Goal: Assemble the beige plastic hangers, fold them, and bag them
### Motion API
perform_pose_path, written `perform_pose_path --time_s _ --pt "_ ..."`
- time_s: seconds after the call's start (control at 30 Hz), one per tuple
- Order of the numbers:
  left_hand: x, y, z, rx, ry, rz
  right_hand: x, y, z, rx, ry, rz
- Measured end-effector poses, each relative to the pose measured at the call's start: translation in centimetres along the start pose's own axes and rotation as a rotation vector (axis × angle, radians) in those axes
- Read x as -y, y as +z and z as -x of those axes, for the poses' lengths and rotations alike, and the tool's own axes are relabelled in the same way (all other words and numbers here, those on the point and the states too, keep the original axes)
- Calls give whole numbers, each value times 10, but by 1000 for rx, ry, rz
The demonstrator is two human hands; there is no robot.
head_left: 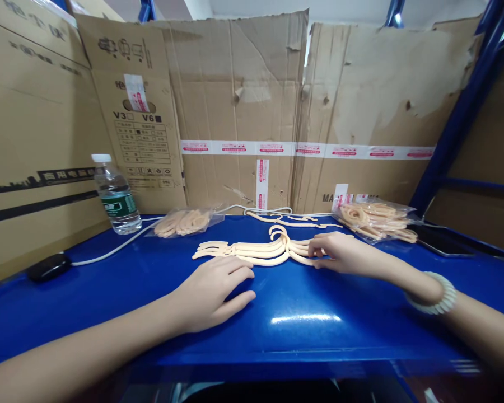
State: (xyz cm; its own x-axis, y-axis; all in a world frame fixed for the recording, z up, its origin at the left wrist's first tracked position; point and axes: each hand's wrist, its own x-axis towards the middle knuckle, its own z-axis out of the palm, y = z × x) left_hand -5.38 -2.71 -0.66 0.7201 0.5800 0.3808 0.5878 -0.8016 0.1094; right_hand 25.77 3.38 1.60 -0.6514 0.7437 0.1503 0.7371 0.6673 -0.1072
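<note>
A stack of small cream plastic hangers (256, 250) lies on the blue table (302, 319), hooks pointing away from me. My right hand (340, 252) rests on the stack's right end, fingers curled over the hanger arms and gripping them. My left hand (212, 291) lies flat on the table just in front of the stack's left end, fingers loosely spread, holding nothing. A pale bead bracelet (434, 294) is on my right wrist.
Single hangers (292, 219) lie behind the stack. Clear bags of hangers sit at back left (185, 221) and back right (378, 219). A water bottle (115, 196), a black mouse (48, 267) with white cable and a dark phone (441, 240) stand around. Cardboard walls (243, 112) enclose the back.
</note>
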Motion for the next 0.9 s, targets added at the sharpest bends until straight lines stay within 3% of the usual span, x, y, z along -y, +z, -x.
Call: perform_pose_path --time_s 0.3,0.63,0.9 --pt "2 1 0 11 -48 -68 -14 -21 7 102 103 -9" --pt "4 3 2 -42 -37 -41 -18 -31 9 208 221 19" --pt "10 4 0 -139 64 -149 -33 -35 10 208 228 39"
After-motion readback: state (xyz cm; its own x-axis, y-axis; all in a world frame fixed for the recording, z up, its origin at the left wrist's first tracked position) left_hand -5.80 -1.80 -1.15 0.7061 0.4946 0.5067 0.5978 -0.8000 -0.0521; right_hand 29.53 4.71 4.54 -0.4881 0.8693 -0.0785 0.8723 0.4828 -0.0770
